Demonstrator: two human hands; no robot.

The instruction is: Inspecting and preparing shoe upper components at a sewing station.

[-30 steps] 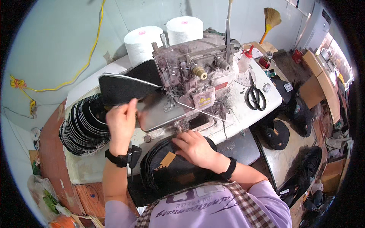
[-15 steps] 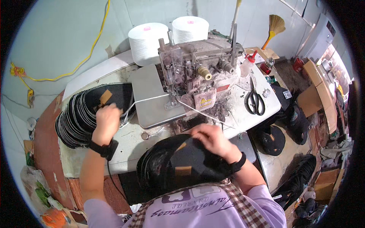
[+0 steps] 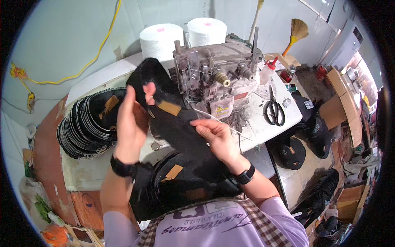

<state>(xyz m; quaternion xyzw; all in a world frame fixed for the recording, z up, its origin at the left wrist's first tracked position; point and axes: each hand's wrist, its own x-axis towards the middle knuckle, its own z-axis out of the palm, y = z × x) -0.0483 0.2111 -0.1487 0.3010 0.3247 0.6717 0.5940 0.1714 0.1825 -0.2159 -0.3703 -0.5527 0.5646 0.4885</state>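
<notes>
My left hand (image 3: 132, 123) and my right hand (image 3: 216, 138) both grip one black fabric piece (image 3: 175, 123) with a tan tag, held up in front of the grey sewing machine (image 3: 216, 80). My left hand holds its upper left end, my right hand pinches its lower right edge. More black pieces with tan tags lie bunched in my lap (image 3: 181, 183). A fanned stack of finished black pieces (image 3: 84, 127) lies on the table at my left.
Two white thread cones (image 3: 161, 39) stand behind the machine. Black scissors (image 3: 273, 109) and a small bottle with a red cap (image 3: 267, 72) lie on the white table (image 3: 263, 125) to the right. Black caps, cardboard boxes and a broom are further right.
My left hand left the stack at the left and came up to the machine. Both hands have lifted a black piece from my lap and now hold it spread between them.
</notes>
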